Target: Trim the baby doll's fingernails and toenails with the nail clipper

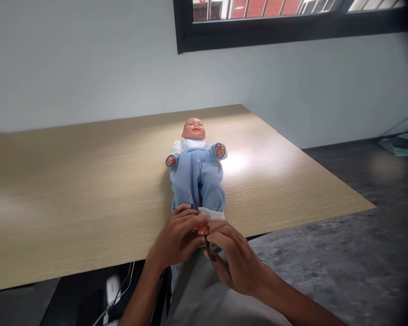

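Observation:
A baby doll (199, 172) in blue fleece overalls and a white top lies on its back on the wooden table, head away from me, feet at the front edge. My left hand (178, 235) is closed around one of its bare feet (201, 229), fingers over the top and thumb below. Pinched in my right hand (234, 256) is a small dark metal nail clipper (210, 250), its tip at the doll's toes. Whether the blades touch a toe, I cannot tell. My fingers hide much of both feet. A white cuff (212, 213) shows above my right fingers.
The light wood tabletop (88, 190) ends in a corner at the right. Below its front edge, at lower left, a white device (113, 289) and cables lie on a black surface. A wall and dark-framed window (224, 38) stand behind.

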A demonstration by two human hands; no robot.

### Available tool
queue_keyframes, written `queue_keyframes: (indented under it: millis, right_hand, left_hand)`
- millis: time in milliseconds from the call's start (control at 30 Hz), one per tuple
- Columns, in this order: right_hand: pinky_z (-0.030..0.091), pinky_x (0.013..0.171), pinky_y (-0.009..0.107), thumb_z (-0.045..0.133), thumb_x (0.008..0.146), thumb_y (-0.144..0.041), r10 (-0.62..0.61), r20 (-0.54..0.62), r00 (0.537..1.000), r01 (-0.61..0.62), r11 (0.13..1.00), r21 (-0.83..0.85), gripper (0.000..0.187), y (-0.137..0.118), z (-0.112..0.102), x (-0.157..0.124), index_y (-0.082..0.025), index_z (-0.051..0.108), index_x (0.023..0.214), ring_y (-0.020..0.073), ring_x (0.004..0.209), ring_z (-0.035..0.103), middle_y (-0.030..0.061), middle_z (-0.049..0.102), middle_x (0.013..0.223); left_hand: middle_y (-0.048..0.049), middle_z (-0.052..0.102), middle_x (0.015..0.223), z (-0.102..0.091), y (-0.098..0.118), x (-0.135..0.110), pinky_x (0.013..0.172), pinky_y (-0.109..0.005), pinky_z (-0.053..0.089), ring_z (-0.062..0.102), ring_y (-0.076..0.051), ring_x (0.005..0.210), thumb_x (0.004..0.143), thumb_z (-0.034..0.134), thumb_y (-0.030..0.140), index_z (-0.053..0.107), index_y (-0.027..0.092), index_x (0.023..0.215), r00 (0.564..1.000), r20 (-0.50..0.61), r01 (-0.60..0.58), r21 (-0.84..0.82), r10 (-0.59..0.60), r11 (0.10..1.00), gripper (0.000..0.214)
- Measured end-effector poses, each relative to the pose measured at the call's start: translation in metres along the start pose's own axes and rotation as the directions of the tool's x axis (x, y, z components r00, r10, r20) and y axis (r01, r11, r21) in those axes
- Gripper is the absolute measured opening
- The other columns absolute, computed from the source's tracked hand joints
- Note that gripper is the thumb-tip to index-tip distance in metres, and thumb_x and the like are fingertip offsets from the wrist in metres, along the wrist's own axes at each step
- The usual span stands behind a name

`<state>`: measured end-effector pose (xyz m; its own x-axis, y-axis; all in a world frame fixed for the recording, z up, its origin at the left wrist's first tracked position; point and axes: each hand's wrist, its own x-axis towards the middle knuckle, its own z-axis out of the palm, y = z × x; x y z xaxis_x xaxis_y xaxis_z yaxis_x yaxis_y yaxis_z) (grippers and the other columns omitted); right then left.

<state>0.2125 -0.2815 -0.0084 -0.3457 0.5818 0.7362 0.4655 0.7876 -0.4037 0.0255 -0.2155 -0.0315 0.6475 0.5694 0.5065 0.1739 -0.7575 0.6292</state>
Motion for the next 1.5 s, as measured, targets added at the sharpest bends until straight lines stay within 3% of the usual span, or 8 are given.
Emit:
queue_keyframes:
  millis: [133,233,400,600,900,1167,1500]
  right_hand:
    - [0.057,0.08,0.042,0.049,0.091,-0.005,0.028,0.083,0.996,-0.02,0.996,-0.091,0.029,-0.005,-0.004,0.008,-0.011,0.048,0.119,0.0258,0.091,0.059,0.0137,0.063,0.099]
    - [0.056,0.083,0.042,0.044,0.092,-0.004,0.004,0.149,0.989,0.022,0.985,-0.172,0.027,-0.007,-0.005,0.018,-0.011,0.049,0.118,0.0253,0.091,0.061,0.0113,0.064,0.096]
    - [0.053,0.09,0.046,0.042,0.092,-0.005,0.01,0.213,0.977,0.02,0.99,-0.138,0.026,-0.007,-0.007,0.026,-0.017,0.05,0.114,0.0239,0.091,0.062,0.0075,0.065,0.094]
    - [0.055,0.088,0.042,0.051,0.094,-0.015,0.15,0.073,0.986,-0.152,0.988,0.032,0.037,-0.003,-0.007,0.011,-0.016,0.043,0.13,0.0256,0.1,0.06,0.0117,0.063,0.108]
    - [0.055,0.097,0.049,0.055,0.088,-0.01,0.08,-0.069,0.994,-0.072,0.992,0.103,0.043,0.004,0.007,0.0,-0.019,0.044,0.129,0.0249,0.098,0.061,0.009,0.06,0.105]
    - [0.056,0.096,0.051,0.055,0.089,-0.011,0.03,-0.081,0.996,-0.024,0.996,0.081,0.039,0.006,0.009,-0.003,-0.018,0.044,0.126,0.0242,0.092,0.061,0.009,0.06,0.103]
    - [0.057,0.09,0.049,0.048,0.091,-0.006,0.027,-0.006,1.0,-0.026,0.999,0.036,0.028,0.001,0.007,0.005,-0.019,0.048,0.117,0.022,0.087,0.057,0.0059,0.059,0.095]
  left_hand:
    - [-0.0067,0.074,0.11,0.0,0.0,0.0,0.115,-0.043,0.031,0.065,-0.023,0.108,0.099,0.057,0.033,0.061,0.018,0.124,1.0,0.001,-0.001,-0.011,0.001,1.0,0.029]
    - [-0.0073,0.075,0.11,0.0,0.0,0.0,0.114,-0.045,0.032,0.065,-0.024,0.11,0.099,0.054,0.033,0.061,0.019,0.124,1.0,-0.005,-0.004,-0.004,0.004,1.0,0.029]
    - [-0.0089,0.075,0.111,0.001,-0.003,-0.001,0.111,-0.047,0.035,0.065,-0.026,0.109,0.099,0.053,0.032,0.062,0.019,0.124,1.0,0.001,-0.012,-0.016,0.012,1.0,0.03]
    - [-0.0076,0.074,0.105,0.0,0.001,0.001,0.113,-0.046,0.034,0.067,-0.024,0.105,0.098,0.056,0.031,0.061,0.019,0.123,1.0,-0.003,0.005,-0.025,-0.005,1.0,0.028]
    - [-0.0067,0.074,0.109,-0.001,0.003,0.001,0.115,-0.044,0.03,0.067,-0.022,0.107,0.099,0.056,0.031,0.061,0.018,0.126,1.0,-0.019,0.002,-0.079,-0.003,0.997,0.03]
    - [-0.0068,0.074,0.111,-0.002,0.003,0.001,0.115,-0.046,0.03,0.067,-0.024,0.107,0.097,0.057,0.029,0.061,0.02,0.127,1.0,-0.018,0.009,-0.091,-0.01,0.996,0.031]
    - [-0.0061,0.074,0.11,-0.002,0.004,0.002,0.115,-0.045,0.032,0.067,-0.022,0.105,0.096,0.056,0.026,0.061,0.019,0.125,1.0,-0.028,0.001,-0.096,-0.003,0.995,0.03]
